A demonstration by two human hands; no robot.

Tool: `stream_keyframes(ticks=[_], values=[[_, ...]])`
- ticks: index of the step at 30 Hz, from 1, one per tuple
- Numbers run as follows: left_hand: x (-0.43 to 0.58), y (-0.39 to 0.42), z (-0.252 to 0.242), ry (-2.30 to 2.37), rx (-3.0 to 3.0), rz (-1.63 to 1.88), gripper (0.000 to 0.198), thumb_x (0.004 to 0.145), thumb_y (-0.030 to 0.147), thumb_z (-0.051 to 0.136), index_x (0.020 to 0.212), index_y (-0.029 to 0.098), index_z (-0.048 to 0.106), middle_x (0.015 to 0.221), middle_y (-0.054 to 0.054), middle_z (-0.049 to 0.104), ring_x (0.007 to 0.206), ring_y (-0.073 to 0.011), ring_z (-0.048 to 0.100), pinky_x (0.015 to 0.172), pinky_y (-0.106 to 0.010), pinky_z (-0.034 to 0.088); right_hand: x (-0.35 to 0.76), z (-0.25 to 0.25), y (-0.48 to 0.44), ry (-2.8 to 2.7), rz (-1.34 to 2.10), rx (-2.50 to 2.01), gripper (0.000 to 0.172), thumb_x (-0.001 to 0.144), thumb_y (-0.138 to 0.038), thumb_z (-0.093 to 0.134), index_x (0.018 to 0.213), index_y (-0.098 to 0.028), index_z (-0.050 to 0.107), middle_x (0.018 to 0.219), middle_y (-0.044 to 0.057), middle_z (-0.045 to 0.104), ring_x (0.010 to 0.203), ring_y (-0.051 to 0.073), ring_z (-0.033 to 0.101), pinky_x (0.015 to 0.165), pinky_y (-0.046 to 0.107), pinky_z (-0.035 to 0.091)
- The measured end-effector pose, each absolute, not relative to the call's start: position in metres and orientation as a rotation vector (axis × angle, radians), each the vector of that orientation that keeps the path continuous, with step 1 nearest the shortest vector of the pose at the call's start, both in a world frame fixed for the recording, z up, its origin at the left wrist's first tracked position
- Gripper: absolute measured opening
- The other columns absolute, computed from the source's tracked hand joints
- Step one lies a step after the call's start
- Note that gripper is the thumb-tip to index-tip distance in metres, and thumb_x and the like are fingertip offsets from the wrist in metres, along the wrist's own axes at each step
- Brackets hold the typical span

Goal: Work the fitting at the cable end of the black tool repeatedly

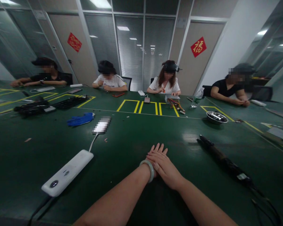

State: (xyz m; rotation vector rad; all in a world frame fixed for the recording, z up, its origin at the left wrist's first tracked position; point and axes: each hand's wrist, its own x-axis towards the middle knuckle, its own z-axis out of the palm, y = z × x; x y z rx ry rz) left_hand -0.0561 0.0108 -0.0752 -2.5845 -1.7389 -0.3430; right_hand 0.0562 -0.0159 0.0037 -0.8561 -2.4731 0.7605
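Resting right hand (168, 167) over left hand (158, 147) on table (129, 138), right of white device (72, 169); both grips released, flat.

The right hand (166, 168) hides much of the left hand (158, 147); the bottom edge crops both forearms (118, 197).

The tabletop (124, 141) is dark green, marked on the left and far side with yellow outlines (127, 100). Near, the bangle (152, 172) is pale green. On the left, a white device (73, 168) has a white cable (92, 143), and the glove (80, 120) is bright blue. On the right, a black rod (223, 158) bears a white label (242, 176). Far, 2 red signs (198, 47) carry gold markings.
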Motion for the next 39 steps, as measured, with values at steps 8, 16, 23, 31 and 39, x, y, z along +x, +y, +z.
stream_keyframes(ticks=[8, 16, 23, 31, 39], values=[[-0.063, 0.015, -0.092, -1.513, -2.504, -0.269, 0.070, 0.084, 0.036, 0.046, 0.149, 0.023, 0.023, 0.157, -0.004, 0.015, 0.144, -0.0299, -0.002, 0.116, -0.054, 0.013, 0.057, 0.004, -0.010, -2.486, 0.809, -0.857, 0.042, 0.097, -0.039, 0.035, 0.136, -0.029, 0.049, 0.143, 0.001, 0.045, 0.135, 0.022, 0.035, 0.112, 0.046, 0.026], [-0.066, 0.009, -0.081, -1.495, -2.544, -0.199, 0.071, 0.085, 0.040, 0.042, 0.149, 0.021, 0.021, 0.157, -0.006, 0.013, 0.144, -0.0320, -0.003, 0.115, -0.055, 0.010, 0.059, 0.010, -0.010, -2.453, 0.866, -0.848, 0.040, 0.094, -0.033, 0.044, 0.133, -0.028, 0.052, 0.140, 0.003, 0.048, 0.133, 0.022, 0.037, 0.113, 0.045, 0.024], [-0.067, 0.006, -0.070, -1.508, -2.598, -0.210, 0.069, 0.088, 0.042, 0.035, 0.150, 0.016, 0.017, 0.157, -0.010, 0.009, 0.144, -0.0327, -0.004, 0.115, -0.055, 0.011, 0.065, 0.015, -0.011, -2.314, 0.918, -0.916, 0.028, 0.089, -0.026, 0.052, 0.114, -0.026, 0.065, 0.125, 0.004, 0.061, 0.122, 0.021, 0.050, 0.107, 0.041, 0.035], [-0.067, 0.008, -0.046, -1.545, -2.827, -0.090, 0.064, 0.090, 0.044, 0.034, 0.149, 0.024, 0.021, 0.158, -0.002, 0.010, 0.144, -0.0316, -0.007, 0.114, -0.057, 0.005, 0.072, 0.016, -0.008, -2.226, 0.826, -1.002, 0.015, 0.087, -0.024, 0.052, 0.095, -0.025, 0.066, 0.116, 0.003, 0.064, 0.112, 0.019, 0.056, 0.100, 0.038, 0.039], [-0.073, 0.004, -0.025, -1.767, -2.917, -0.335, 0.068, 0.093, 0.062, 0.020, 0.149, 0.024, 0.020, 0.158, -0.004, 0.009, 0.145, -0.0264, 0.002, 0.116, -0.050, 0.007, 0.174, 0.014, 0.034, -1.916, 0.027, -1.694, 0.048, 0.088, -0.046, 0.045, 0.129, -0.022, 0.051, 0.133, 0.009, 0.052, 0.124, 0.024, 0.046, 0.105, 0.039, 0.035]])
